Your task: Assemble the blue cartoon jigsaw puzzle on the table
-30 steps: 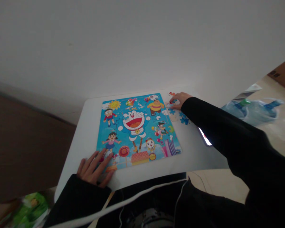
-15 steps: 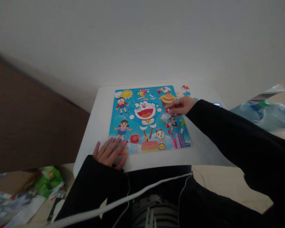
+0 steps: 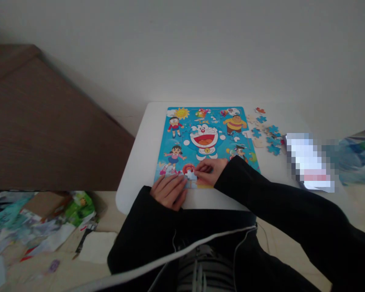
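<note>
A blue cartoon jigsaw puzzle [image 3: 182,140] lies flat on the white table [image 3: 140,158]. My right hand [image 3: 212,170] pinches a pale puzzle piece [image 3: 191,175] over the puzzle's lower edge, beside the red lollipop picture. The fingertips partly cover that piece. My left hand [image 3: 169,190] lies with its fingers stretched out over the lower left corner of the puzzle, its fingertips close to the piece. My right sleeve and hand hide part of the puzzle's lower right.
Several loose puzzle pieces [image 3: 273,140] lie right of the puzzle. Beyond them is a phone [image 3: 310,162] with a blurred screen. A brown wooden panel [image 3: 63,129] stands at the left. A white cable [image 3: 182,252] crosses my lap; bags [image 3: 80,207] lie on the floor.
My right hand has moved from the puzzle's right side to its lower edge, near my left hand, with a pale piece now visible in its fingers. The view has shifted, showing the phone more fully.
</note>
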A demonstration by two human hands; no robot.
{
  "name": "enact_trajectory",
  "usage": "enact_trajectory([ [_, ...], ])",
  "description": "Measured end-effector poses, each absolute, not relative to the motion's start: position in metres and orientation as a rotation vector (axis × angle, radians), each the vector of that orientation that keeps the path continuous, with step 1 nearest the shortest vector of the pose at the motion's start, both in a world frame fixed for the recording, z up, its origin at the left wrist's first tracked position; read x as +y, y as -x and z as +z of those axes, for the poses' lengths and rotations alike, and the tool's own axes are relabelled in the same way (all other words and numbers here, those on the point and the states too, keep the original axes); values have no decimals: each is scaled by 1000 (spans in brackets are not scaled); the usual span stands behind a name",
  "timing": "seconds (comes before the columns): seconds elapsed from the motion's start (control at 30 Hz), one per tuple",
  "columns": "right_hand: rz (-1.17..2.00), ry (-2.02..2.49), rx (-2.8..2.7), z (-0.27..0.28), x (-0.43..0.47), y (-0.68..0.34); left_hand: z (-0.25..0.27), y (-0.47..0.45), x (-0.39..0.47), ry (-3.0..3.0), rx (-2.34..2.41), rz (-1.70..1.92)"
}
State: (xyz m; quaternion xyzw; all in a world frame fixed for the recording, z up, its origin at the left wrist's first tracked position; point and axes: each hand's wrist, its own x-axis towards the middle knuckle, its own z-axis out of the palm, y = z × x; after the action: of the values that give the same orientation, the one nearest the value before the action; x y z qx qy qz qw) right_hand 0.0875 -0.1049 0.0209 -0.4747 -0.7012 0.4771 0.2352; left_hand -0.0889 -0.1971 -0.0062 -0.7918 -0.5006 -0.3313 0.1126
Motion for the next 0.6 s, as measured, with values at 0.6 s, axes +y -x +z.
enact_trajectory([
  [0.6, 543, 846, -2343, 1, -108, -106, -7, 81, -199, 2307, -1567, -1009],
])
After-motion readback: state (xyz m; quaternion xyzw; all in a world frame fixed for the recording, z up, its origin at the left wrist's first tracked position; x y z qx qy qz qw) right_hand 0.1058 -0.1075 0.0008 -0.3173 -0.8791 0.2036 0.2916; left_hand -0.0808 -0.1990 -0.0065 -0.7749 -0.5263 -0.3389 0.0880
